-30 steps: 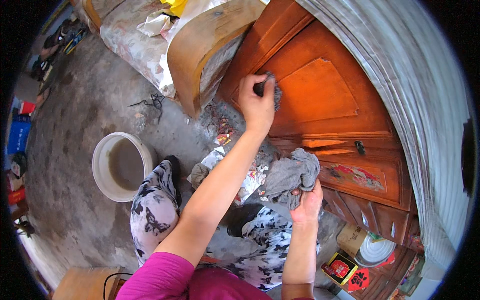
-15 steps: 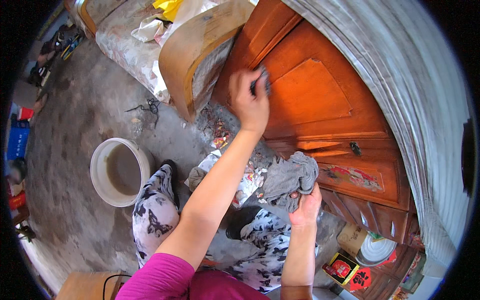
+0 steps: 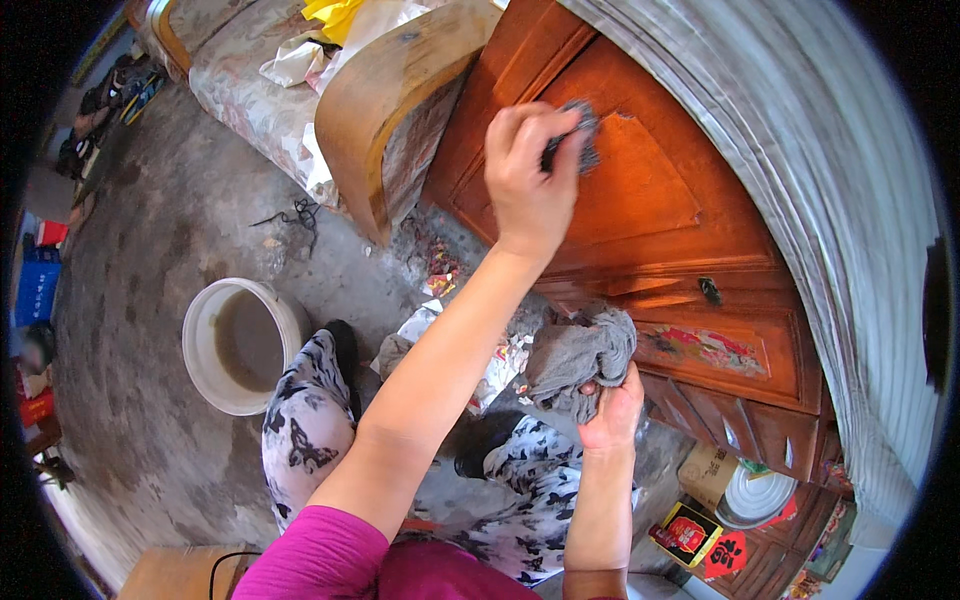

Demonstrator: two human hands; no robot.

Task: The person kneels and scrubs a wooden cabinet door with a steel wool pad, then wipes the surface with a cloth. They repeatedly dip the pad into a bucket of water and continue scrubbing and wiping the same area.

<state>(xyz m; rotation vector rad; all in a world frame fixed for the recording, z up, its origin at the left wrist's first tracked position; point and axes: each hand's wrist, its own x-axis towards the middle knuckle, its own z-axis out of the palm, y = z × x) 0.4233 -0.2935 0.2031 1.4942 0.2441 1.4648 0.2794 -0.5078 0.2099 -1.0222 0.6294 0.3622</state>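
Note:
My left hand (image 3: 535, 175) is closed round a dark grey scouring pad (image 3: 585, 140) that looks like steel wool. It is at the raised panel of the reddish-brown wooden cabinet door (image 3: 640, 190), and the pad seems to touch the wood. Palm up, my right hand (image 3: 612, 410) grips a bunched grey cloth (image 3: 580, 360) below the door, near the lower drawer front (image 3: 710, 350). Torn paper remnants in red and white cling to that drawer front. Part of the cloth hides the fingers of my right hand.
A white bucket (image 3: 200, 345) of murky water stands on the concrete floor at left. Paper scraps (image 3: 500, 370) lie between my feet and the cabinet. A sofa with a wooden armrest (image 3: 400, 80) stands beside the cabinet. Grey sheeting (image 3: 800, 150) hangs at right, above boxes and a round lid (image 3: 755, 497).
My left hand has moved right across the door panel with the scouring pad. My right hand and the grey cloth have stayed nearly in place.

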